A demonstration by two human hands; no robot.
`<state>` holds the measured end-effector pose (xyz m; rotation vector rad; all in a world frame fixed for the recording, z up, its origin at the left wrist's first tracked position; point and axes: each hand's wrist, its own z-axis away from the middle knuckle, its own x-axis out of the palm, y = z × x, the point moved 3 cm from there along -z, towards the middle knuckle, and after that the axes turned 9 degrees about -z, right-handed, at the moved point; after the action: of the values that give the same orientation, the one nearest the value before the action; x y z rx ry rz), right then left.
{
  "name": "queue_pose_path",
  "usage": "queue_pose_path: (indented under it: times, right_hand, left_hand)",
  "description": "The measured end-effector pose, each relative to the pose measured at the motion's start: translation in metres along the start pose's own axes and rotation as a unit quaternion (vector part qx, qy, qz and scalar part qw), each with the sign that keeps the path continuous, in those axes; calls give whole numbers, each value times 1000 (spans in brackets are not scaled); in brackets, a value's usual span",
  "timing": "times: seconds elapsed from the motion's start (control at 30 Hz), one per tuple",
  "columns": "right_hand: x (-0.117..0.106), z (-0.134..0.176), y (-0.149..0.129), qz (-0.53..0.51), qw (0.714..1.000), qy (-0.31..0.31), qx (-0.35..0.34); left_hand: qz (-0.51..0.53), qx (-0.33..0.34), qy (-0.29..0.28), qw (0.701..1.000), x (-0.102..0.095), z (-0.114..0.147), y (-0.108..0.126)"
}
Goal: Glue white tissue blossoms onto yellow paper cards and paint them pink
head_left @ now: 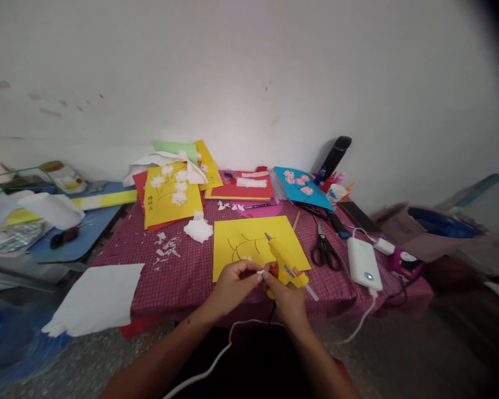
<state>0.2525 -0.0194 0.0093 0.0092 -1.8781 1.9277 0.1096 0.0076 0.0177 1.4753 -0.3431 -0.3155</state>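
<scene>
My left hand (237, 282) is closed, pinching a small white paper piece (260, 272) between thumb and fingers. A yellow hot glue gun (286, 260) is held in my right hand (289, 302), its nozzle pointing up and to the left. The fingertips of that hand also meet the white paper piece. Both hands hover over the near edge of a yellow sheet (228, 233) with dark branch lines drawn on it. A little white shows on the sheet behind my left fingers, partly hidden.
Black scissors (326, 252) and a white power bank (363, 263) lie to the right. Torn paper scraps (166, 252), crumpled white paper (198, 228) and a large white sheet (97, 299) are on the left. Behind stand finished-looking flower cards, one yellow (172, 194), one blue (301, 185). A white cable crosses my lap.
</scene>
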Motion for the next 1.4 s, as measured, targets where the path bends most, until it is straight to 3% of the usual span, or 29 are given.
queue_pose_path:
  times: [0.2, 0.4, 0.53, 1.03, 1.4]
  right_hand:
    - [1, 5, -3, 10, 999, 15, -34]
    - [0, 5, 0, 19, 998, -15, -61]
    - [2, 6, -6, 45, 995, -34, -83]
    - [12, 12, -17, 77, 987, -42, -136]
    - [10, 10, -3, 30, 993, -38, -106]
  left_hand:
    - [80, -47, 6, 996, 2, 0, -2]
    - [153, -140, 1, 978, 1, 1, 1]
    - [173, -168, -10, 971, -2, 2, 0]
    - [204, -189, -18, 960, -6, 0, -6]
    - [171, -217, -17, 961, -5, 1, 4]
